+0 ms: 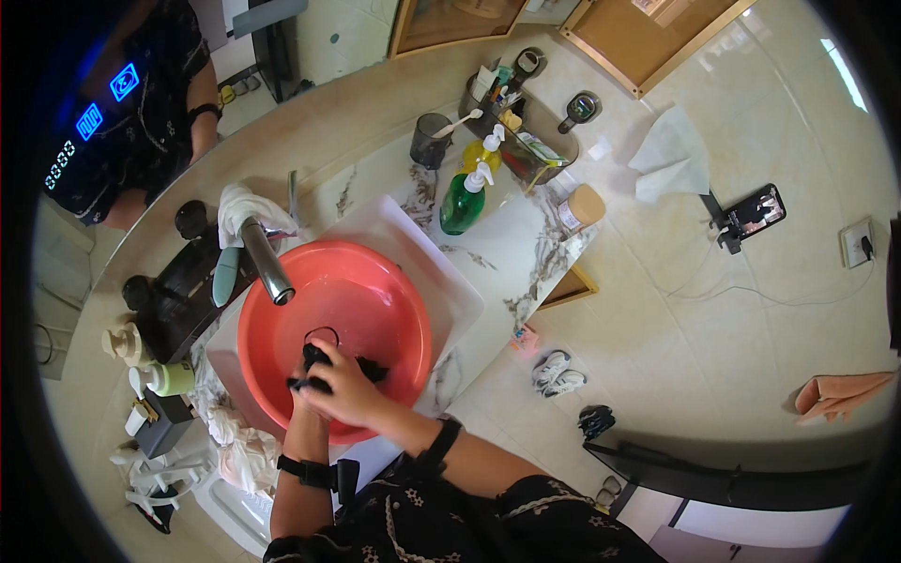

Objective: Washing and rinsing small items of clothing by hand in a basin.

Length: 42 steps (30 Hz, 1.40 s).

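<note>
Over a red-pink plastic basin point(253, 328), my two hands are pressed together around a bunched black cloth point(316, 357). My right hand point(349, 387) lies on top, its fingers curled over the cloth. Beneath it, my left hand point(308, 405) is mostly covered, but it grips the same bundle. A thin dark loop point(322, 330) sticks out beyond the fingers, and a dark piece shows to the right of my right hand. The cloth's exact kind cannot be made out. The basin sits in a white sink point(450, 291), and a metal faucet point(268, 267) reaches over its rim.
A green pump bottle point(463, 202), a yellow pump bottle point(481, 158) and a dark cup with a toothbrush point(430, 143) stand on the marbled counter point(385, 174). Left of the sink are a black tray point(192, 291) and a light green pump bottle point(172, 379). A phone point(754, 212) is mounted on the right wall.
</note>
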Available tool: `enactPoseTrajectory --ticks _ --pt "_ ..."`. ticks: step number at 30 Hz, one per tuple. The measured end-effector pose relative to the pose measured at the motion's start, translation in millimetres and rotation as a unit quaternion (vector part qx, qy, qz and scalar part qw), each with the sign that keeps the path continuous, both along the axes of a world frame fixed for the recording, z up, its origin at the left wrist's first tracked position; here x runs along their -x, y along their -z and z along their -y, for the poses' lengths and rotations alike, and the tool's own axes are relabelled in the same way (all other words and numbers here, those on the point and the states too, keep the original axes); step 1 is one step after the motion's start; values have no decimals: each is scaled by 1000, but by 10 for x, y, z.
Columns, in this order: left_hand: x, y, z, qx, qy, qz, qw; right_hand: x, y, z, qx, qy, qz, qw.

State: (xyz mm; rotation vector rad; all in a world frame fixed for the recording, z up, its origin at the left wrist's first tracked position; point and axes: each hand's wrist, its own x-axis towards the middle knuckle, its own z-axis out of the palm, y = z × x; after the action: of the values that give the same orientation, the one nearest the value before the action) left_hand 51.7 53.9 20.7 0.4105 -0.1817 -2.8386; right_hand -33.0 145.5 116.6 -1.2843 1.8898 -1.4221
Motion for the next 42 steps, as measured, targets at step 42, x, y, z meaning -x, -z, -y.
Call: enactPoseTrajectory --ticks 42 --pt "319 -378 -580 55 -346 48 935 -56 -230 8 -53 104 -178 977"
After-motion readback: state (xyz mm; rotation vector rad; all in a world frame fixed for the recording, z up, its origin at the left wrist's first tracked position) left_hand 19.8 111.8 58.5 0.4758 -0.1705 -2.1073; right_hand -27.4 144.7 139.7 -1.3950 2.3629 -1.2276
